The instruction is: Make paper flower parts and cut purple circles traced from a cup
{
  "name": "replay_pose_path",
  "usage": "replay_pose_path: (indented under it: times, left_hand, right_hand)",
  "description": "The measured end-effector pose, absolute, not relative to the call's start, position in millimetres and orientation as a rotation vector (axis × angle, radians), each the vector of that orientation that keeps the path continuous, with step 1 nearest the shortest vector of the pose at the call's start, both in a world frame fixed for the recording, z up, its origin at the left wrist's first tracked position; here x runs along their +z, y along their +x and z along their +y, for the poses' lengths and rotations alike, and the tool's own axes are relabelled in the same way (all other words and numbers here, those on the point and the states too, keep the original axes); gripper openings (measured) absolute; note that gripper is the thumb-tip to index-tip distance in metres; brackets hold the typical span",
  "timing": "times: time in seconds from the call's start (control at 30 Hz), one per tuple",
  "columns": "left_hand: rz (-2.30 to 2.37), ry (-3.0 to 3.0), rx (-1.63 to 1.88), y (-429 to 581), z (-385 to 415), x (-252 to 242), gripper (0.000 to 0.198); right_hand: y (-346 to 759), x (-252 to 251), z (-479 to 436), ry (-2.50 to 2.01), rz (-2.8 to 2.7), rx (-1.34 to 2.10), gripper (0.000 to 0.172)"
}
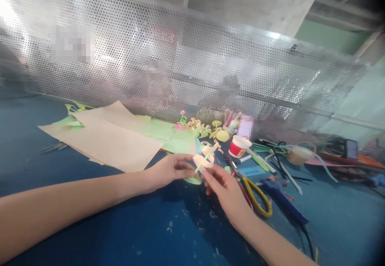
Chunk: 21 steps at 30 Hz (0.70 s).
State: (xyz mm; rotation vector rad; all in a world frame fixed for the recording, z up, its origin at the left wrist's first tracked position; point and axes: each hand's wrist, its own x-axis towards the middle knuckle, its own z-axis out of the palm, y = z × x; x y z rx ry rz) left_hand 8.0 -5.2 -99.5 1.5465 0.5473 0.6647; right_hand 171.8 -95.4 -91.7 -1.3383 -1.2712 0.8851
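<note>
My left hand (171,169) and my right hand (224,189) meet over the blue table (90,218). Between their fingertips is a small paper flower (205,158) of curled cream strips on a thin green stem. The left fingers pinch it from the left, the right fingers pinch the stem from below. A light green paper leaf (193,180) lies on the table just under the hands.
Tan paper sheets (111,137) and green sheets (168,135) lie at the back left. Yellow-handled scissors (255,195), a blue glue gun (282,202), a red-and-white cup (239,145), finished paper flowers (192,124) and a tape roll (299,154) crowd the right. A perforated metal screen (180,57) walls the far edge.
</note>
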Motion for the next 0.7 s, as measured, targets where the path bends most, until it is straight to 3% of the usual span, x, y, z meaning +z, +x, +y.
replay_pose_path:
  times: [0.2,0.5,0.7]
  left_hand:
    - [0.578,1.539,0.695,6.9,-5.4,-101.0,0.048]
    - [0.522,1.614,0.65,6.8,-9.3,-94.1,0.038]
    - [0.548,1.562,0.687,6.7,-7.9,-99.4,0.056]
  right_hand:
    - [172.0,-92.9,-96.6,-1.311,-1.296,0.864,0.027]
    - [168.8,-88.1,-98.6,-1.312,-1.271,0.885,0.03]
    - [169.5,-89.7,-99.4,-1.357,-1.252,0.878,0.034]
